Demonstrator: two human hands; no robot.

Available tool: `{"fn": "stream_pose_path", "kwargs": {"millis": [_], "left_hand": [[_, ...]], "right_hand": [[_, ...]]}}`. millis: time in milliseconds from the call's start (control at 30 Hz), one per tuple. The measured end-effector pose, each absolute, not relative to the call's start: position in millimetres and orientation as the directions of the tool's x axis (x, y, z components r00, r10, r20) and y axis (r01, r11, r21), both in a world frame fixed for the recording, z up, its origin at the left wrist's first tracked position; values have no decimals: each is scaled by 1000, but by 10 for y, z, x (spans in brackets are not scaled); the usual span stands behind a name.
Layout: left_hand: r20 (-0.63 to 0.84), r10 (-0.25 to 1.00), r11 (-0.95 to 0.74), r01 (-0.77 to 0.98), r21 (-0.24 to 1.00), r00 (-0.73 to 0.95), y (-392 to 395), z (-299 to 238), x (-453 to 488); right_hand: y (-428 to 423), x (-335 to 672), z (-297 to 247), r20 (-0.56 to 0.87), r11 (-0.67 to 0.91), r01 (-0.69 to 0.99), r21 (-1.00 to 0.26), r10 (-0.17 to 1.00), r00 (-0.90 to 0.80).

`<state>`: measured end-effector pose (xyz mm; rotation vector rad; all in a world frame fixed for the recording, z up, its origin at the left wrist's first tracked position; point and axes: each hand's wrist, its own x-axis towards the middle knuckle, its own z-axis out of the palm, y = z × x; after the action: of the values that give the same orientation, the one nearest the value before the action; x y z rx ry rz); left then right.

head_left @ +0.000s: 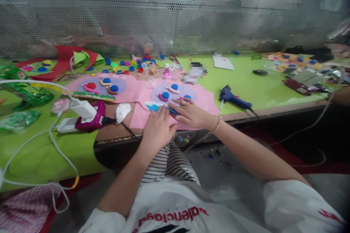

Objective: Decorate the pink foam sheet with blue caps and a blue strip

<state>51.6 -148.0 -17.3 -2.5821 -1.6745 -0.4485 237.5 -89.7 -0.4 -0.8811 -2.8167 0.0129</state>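
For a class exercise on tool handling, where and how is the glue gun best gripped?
Probably by the handle, the right hand coming from the near right: the glue gun lies on its side, slim handle angled that way, cord leaving its end.

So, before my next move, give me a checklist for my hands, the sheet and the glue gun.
1. Left hand on the pink sheet: ok, palm down.
2. Right hand on the sheet: ok, fingers spread.
3. Blue piece fully flat: cannot tell, fingers cover part.
4. Glue gun within grasp already: not ok, it lies on the table, right of the sheet.
5. Glue gun hot: cannot tell.
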Motion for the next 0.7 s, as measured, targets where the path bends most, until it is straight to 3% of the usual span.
{"fn": "stream_pose_path", "kwargs": {"millis": [333,500,700], "left_hand": [[250,884,-432,895,114,395,-1466,-169,496],[242,890,-423,898,119,387,-1474,-170,504],[246,888,-427,894,133,388,-1466,-187,503]], "right_hand": [[-838,2430,285,197,780,607,-151,626,-755],[-853,2541,228,119,793,582,-179,605,-788],[-865,2411,99,142,817,572,-76,576,-805]]}}
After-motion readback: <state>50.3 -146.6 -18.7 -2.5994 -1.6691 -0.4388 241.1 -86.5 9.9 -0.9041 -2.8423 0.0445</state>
